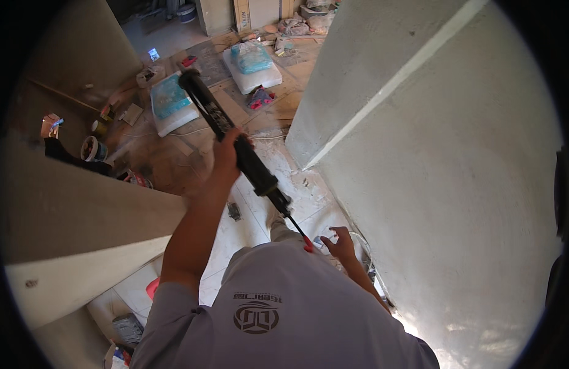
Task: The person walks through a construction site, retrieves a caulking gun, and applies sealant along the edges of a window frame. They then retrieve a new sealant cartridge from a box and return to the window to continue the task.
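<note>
The left hand (pixel 226 154) is raised in front of the body, its fingers wrapped tight around the black barrel of a long caulking gun (pixel 235 144); the tool runs on a slant, its far end up and to the left over the floor, its thin rod and red tip (pixel 308 245) pointing down toward the person's chest; the grip sits about midway along the tool. The right hand (pixel 341 241) hangs lower and to the right, just beside the red tip, its fingers loosely spread and curled, holding nothing; whether a fingertip touches the tip cannot be told. It lies close to the foot of a broad grey plastered wall (pixel 457 184), which fills the right of the view, with a pale strip (pixel 395 86) running slantwise along it. The person wears a grey shirt (pixel 284 307) with a dark emblem on the front. A second grey wall panel (pixel 75 215) stands on the left; between the two walls lies a dusty tiled floor (pixel 254 209). Farther off on the floor lie two white sacks with blue plastic-wrapped packs on top (pixel 171 98) (pixel 252 58), a small red tool (pixel 258 98), a small bucket (pixel 92 149) and scattered debris.
</note>
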{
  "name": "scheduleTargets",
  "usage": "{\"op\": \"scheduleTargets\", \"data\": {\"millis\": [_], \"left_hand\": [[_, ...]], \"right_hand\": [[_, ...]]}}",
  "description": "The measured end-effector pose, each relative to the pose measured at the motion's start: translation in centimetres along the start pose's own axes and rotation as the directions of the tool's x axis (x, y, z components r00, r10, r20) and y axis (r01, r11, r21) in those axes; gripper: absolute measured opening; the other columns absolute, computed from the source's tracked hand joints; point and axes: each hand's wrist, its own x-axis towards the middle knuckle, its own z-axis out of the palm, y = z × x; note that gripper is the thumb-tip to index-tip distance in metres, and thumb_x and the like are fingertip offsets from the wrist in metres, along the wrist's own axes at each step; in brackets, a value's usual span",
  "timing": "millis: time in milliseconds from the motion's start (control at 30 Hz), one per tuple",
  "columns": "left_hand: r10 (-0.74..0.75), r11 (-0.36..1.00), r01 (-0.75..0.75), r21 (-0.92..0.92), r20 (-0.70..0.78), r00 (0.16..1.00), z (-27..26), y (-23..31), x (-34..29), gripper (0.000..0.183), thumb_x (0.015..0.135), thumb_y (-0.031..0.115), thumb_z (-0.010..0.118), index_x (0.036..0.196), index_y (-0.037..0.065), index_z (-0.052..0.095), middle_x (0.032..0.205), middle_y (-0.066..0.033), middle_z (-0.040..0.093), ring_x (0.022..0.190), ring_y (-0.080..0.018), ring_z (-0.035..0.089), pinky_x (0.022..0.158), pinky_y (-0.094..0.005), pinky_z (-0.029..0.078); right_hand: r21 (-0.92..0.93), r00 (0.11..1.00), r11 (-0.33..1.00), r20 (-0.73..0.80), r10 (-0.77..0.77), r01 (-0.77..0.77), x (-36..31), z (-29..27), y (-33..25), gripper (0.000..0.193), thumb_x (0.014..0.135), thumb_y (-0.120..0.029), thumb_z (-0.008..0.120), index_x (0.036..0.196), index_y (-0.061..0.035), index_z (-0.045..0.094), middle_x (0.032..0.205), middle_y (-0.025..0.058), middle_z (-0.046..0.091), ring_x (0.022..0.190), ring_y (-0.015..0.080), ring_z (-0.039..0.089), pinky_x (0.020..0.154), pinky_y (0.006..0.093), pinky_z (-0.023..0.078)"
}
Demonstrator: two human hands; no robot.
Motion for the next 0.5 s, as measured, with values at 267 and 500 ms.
{"op": "scheduleTargets", "data": {"millis": [267,500], "left_hand": [[0.422,0.851,-0.406,0.334,0.027,0.906,-0.9,12.3,11.9,0.039,0.085,0.012,0.08,0.11,0.001,0.052,0.077,-0.0084,0.064,0.06,-0.0199,0.065,0.054,-0.0348,0.056],[0.26,0.652,-0.208,0.729,0.044,0.965,-8.1,14.0,20.2,0.054,0.082,0.018,0.083,0.122,0.0,0.052,0.087,-0.007,0.063,0.066,-0.0141,0.062,0.06,-0.0319,0.053]], "right_hand": [[-0.061,0.888,0.99,0.438,0.141,-0.127,17.2,1.7,3.4,0.05,0.08,-0.032,0.086,0.116,-0.0029,0.067,0.105,0.0135,0.069,0.082,0.0233,0.068,0.075,0.0362,0.056],[-0.052,0.854,0.98,0.484,0.193,-0.192,35.6,5.9,-0.7,0.034,0.081,-0.022,0.083,0.108,-0.0051,0.071,0.089,0.0117,0.073,0.08,0.0216,0.071,0.074,0.0346,0.056]]}}
